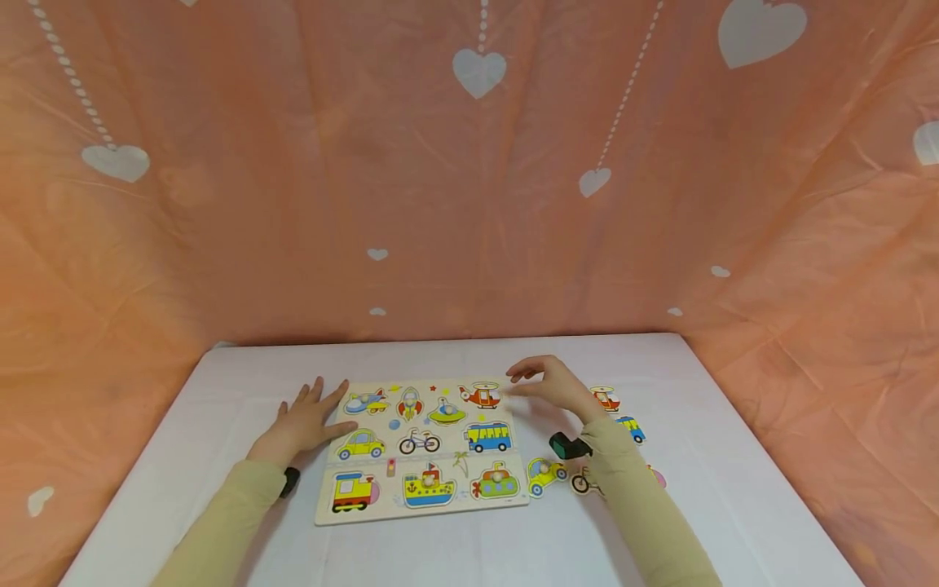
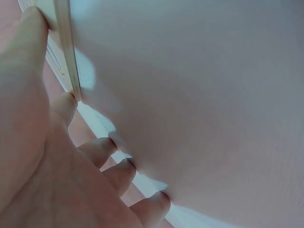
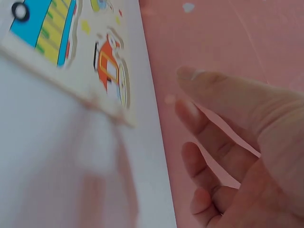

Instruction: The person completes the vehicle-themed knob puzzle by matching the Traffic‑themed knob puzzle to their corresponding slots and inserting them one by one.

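Observation:
A wooden peg puzzle board [image 1: 455, 456] with vehicle pictures lies on the table, several knobbed pieces set in it. At its left side my left hand [image 1: 297, 428] is spread. Its thumb [image 2: 28, 42] lies on the board's edge, and the other fingertips touch the tabletop beyond the corner in the left wrist view. My right hand [image 1: 550, 387] hovers by the top right corner, near the helicopter picture [image 1: 482, 396]. In the right wrist view its thumb [image 3: 218, 92] and loosely bent fingers stand apart, with nothing held between them.
Loose pieces lie right of the board: a yellow car [image 1: 545, 474], a bicycle [image 1: 584, 481], a blue bus [image 1: 632, 429] and a red helicopter [image 1: 606, 399]. The right sleeve [image 1: 638, 497] partly covers some. A pink curtain [image 1: 477, 204] with white hearts hangs behind the table.

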